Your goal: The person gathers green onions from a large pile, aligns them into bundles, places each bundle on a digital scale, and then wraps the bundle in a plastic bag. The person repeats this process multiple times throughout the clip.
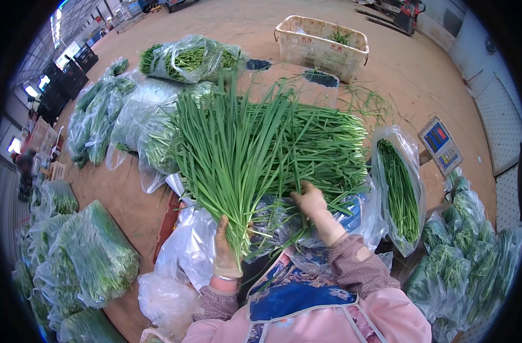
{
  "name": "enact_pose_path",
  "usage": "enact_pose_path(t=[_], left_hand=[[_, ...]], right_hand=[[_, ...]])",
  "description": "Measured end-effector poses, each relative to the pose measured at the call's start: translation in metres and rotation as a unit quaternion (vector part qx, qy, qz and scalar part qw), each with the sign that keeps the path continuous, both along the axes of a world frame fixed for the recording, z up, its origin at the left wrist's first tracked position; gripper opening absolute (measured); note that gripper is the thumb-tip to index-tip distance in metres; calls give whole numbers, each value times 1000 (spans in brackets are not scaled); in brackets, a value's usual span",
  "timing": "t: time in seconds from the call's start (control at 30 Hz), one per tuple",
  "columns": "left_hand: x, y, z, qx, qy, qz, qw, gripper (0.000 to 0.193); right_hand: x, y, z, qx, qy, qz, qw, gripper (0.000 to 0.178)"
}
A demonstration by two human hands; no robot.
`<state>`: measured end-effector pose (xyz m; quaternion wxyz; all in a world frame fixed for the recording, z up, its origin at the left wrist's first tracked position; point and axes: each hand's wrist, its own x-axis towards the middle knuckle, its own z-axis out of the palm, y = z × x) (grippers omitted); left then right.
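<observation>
My left hand (222, 251) is closed round the pale stem ends of a large bunch of garlic chives (226, 148). The long green leaves fan upward and away from me. To its right lies a wide pile of loose garlic chives (324, 143), its leaves mostly sideways. At the near edge of that pile is my right hand (311, 201), fingers curled in a pinch on a few thin strands. Clear plastic sheeting (186, 243) spreads beneath and in front of the pile, partly covered by the chives and my arms.
Bagged greens stand at the left (106, 251) and right (472, 257). More bagged chives (192, 57) lie at the far left. An open bag of chives (399, 194) sits beside the pile, near a scale display (440, 144). A white plastic crate (324, 54) stands beyond.
</observation>
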<state>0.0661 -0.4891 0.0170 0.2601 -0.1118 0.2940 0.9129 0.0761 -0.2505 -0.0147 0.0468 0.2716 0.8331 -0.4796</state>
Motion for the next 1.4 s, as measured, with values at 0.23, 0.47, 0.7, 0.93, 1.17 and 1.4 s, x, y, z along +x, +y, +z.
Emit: enact_pose_path(t=[0.23,0.47,0.7,0.93,1.17,1.4], left_hand=[[3,-3,-2,-47,5,2,999,48],[16,7,7,-135,94,-23,986,46],[34,41,-6,-548,455,-84,697,64],[45,96,40,-620,632,-114,451,100],[23,133,52,-306,568,-247,723,37],[-17,245,32,-338,672,-151,642,22]], right_hand=[[7,8,28,-474,64,-146,866,34],[2,-28,14,-492,43,-1,869,54],[22,-44,43,-286,244,201,905,91],[40,0,61,-578,258,22,774,43],[102,82,61,-571,304,-116,754,41],[209,161,116,-424,461,-260,735,52]])
